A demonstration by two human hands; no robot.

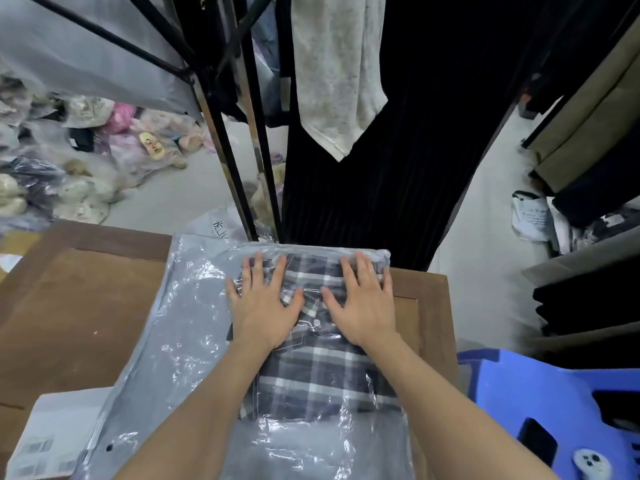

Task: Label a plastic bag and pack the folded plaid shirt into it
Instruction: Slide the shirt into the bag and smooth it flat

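Note:
The folded plaid shirt (322,379), dark blue with white checks, lies inside a clear plastic bag (304,441) on a brown wooden table (79,306). Under it lies a stack of grey-tinted plastic bags (180,327). My left hand (263,303) rests flat on the bag over the far left part of the shirt, fingers spread. Beside it, my right hand (363,303) lies flat on the far right part, fingers spread. Neither hand grips anything. A white sheet of barcode labels (48,438) sits at the table's near left corner.
A blue plastic stool (540,410) stands at the right, close to the table. Black rack poles (239,161) and dark hanging clothes (398,133) rise behind the table. Bagged goods (69,161) are piled on the floor at the far left.

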